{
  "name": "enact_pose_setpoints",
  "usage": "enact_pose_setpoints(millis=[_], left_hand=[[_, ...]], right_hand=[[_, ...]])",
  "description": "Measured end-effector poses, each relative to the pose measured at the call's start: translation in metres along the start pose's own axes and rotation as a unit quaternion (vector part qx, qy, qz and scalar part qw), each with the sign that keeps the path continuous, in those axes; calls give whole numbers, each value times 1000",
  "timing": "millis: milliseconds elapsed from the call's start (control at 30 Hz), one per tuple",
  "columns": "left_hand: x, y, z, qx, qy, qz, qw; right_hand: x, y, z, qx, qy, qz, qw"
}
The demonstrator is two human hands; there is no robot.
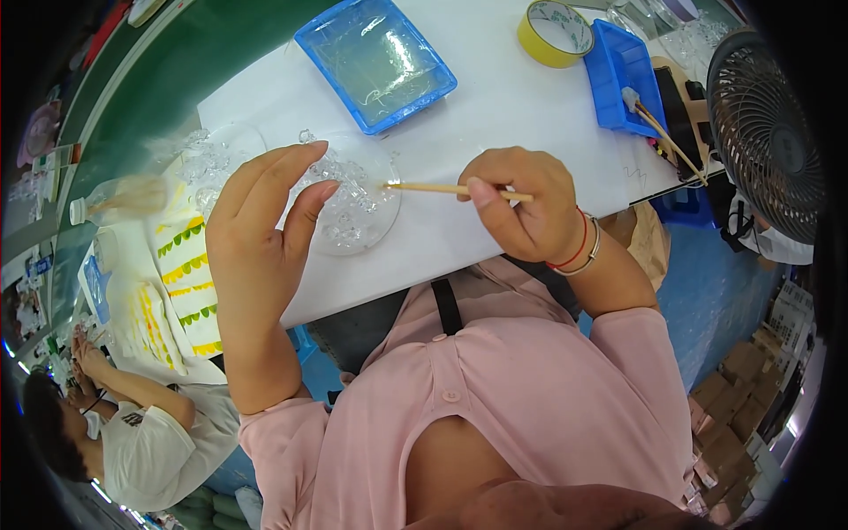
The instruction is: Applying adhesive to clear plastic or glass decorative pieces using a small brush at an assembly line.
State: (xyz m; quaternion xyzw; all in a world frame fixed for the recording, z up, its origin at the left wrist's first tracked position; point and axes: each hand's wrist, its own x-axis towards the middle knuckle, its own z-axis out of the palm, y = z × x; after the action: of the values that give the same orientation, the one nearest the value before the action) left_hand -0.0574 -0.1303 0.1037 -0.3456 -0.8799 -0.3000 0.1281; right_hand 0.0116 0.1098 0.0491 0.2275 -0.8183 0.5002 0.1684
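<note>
My right hand [521, 203] is closed round a thin wooden stick [424, 187], pinched between thumb and fingers. Its narrow tip points left, over the edge of a round clear plate [389, 225]. Small clear, glassy pieces [353, 208] lie heaped on that plate. My left hand [261, 194] is raised at the plate's left side, fingers curved, thumb and fingertips apart. Clear pieces show through and beyond that gap; whether one touches the fingertips is hard to see. Beyond the plate sits a blue tray [371, 119] with a clear, shiny filling.
Yellow tape [539, 46] and a small blue bin [609, 79] with sticks [676, 150] stand at the far right, near a black fan [777, 141]. Left are more clear pieces [208, 163], a bottle [128, 196] and yellow-green trimmed sheets [185, 274]. Another person [168, 442] sits lower left.
</note>
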Motion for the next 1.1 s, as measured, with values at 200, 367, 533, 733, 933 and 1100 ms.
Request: enact_pose_setpoints(millis=[200,367,533,733,933,1100], left_hand=[[2,-1,-2,4,-7,-1,1000],[1,-3,-2,0,-9,-7,1000],[3,-1,-2,0,-23,-4,1000],[0,-3,-1,-23,-21,-15,999],[2,-5,-2,-26,-32,-21,999],[9,-7,-2,-39,-23,-11,999]], right_hand=[[11,7,7,-49,29,-14,998],[10,2,1,-23,7,-30,999],[26,8,14,-38,50,-32,998],[29,8,13,-62,39,-38,997],[16,-4,6,-50,39,-36,997],[18,1,13,-70,54,-59,994]])
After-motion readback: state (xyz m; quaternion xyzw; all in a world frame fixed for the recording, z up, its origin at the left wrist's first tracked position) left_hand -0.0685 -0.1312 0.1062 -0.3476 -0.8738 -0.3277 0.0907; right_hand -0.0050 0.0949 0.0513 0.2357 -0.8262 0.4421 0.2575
